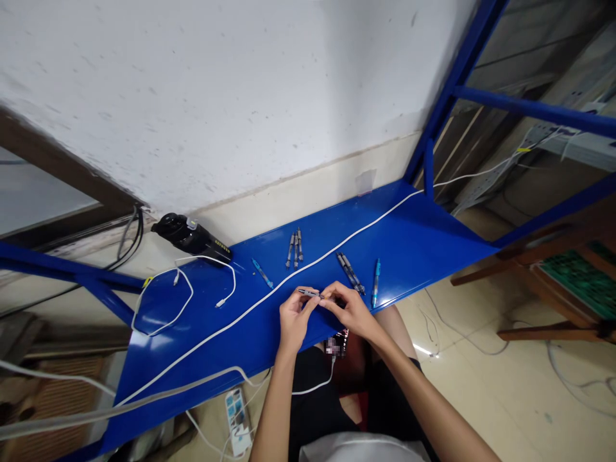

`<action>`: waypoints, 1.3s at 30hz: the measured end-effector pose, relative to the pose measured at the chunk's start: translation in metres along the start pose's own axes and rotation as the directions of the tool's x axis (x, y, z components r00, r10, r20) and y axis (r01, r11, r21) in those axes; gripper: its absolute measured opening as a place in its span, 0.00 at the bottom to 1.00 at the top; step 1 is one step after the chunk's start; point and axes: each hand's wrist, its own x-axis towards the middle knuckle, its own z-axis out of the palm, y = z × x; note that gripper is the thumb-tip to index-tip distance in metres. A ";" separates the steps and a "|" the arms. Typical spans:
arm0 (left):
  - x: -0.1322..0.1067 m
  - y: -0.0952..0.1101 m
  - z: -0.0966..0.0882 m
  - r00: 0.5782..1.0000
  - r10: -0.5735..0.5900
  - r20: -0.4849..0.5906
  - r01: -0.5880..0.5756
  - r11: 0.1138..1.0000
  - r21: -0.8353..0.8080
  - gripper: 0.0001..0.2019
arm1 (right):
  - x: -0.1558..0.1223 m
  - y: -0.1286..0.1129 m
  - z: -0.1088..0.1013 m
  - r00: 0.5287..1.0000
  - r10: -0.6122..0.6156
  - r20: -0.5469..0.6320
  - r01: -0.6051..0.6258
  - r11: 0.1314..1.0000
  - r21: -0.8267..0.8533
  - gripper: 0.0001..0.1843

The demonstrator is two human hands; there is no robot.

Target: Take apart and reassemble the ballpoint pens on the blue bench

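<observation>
Over the front edge of the blue table (192, 346), my left hand (294, 316) is closed around a grey pen (308, 292). The fingertips of my right hand (350, 309) pinch together at the right end of that pen, and the fingers hide most of this end. Beyond my right hand lies a group of dark grey pens (350, 274), with a blue pen (376, 282) to the right of it. More grey pens (295, 249) lie farther back, and another blue pen (262, 273) rests to the left of my left hand.
A long white cable (356, 234) crosses the table diagonally behind my hands. At the left stand a black bottle (192, 239) and a looped white charging cable (192, 292). Below the table edge are a phone (337, 343) near my lap and a power strip (237, 423) on the floor.
</observation>
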 end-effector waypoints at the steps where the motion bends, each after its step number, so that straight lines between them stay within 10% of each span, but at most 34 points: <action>1: 0.000 0.000 0.000 1.000 0.002 -0.001 -0.002 1.000 0.016 0.15 | 0.000 -0.001 0.000 1.000 0.007 0.017 -0.007 1.000 -0.002 0.14; 22: 0.000 0.003 0.000 0.999 0.040 0.037 -0.041 0.999 0.032 0.16 | 0.000 0.001 0.000 0.995 0.010 0.101 0.000 0.995 -0.097 0.25; 39: 0.006 0.002 0.001 0.995 0.069 -0.076 -0.075 0.994 -0.084 0.33 | 0.009 0.014 -0.004 0.951 0.124 -0.282 0.049 0.843 0.536 0.22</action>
